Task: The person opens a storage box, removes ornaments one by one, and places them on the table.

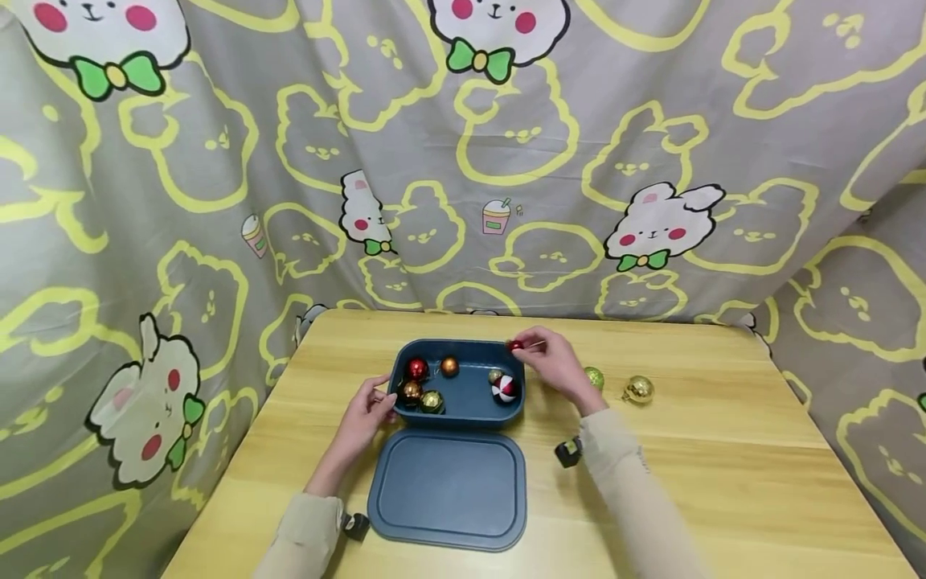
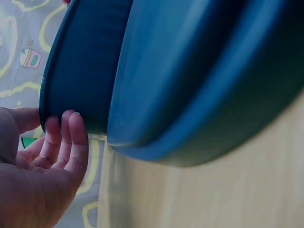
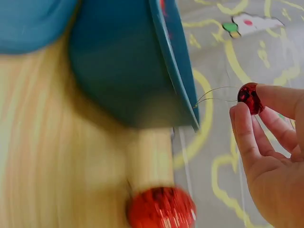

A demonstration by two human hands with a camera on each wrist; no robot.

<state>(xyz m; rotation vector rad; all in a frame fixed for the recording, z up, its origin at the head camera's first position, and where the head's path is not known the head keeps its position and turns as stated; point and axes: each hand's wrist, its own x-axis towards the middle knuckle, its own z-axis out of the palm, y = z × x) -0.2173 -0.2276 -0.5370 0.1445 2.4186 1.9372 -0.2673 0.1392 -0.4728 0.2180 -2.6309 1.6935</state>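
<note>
- Right hand (image 1: 551,366) pinches one small red ball (image 3: 249,99) beside one box (image 1: 466,392).
- Left hand (image 1: 367,410) grips the box's end; six balls (image 1: 432,402) inside.
- Right of right wrist: one gold ball (image 1: 640,390), one green ball (image 1: 595,377), partly hidden.
- Near right hand: another red ball (image 3: 161,209), blurred, cut off.

This is a small, curtained-off nook set up around a desk (image 1: 723,474), homely in look; whether it stands within a house, an office or a studio cannot be told. Grey curtain fabric (image 1: 427,133) hangs in soft folds behind the far edge and wraps round past the far corners, along the left and right edges, closing in three sides. Its print is playful: yellow animal outlines, white cartoon animal heads (image 1: 658,229) with red cheeks and green bows (image 1: 481,60), and pink drink cups (image 1: 495,217). The desk's top is pale, yellowish wood grain.
</note>
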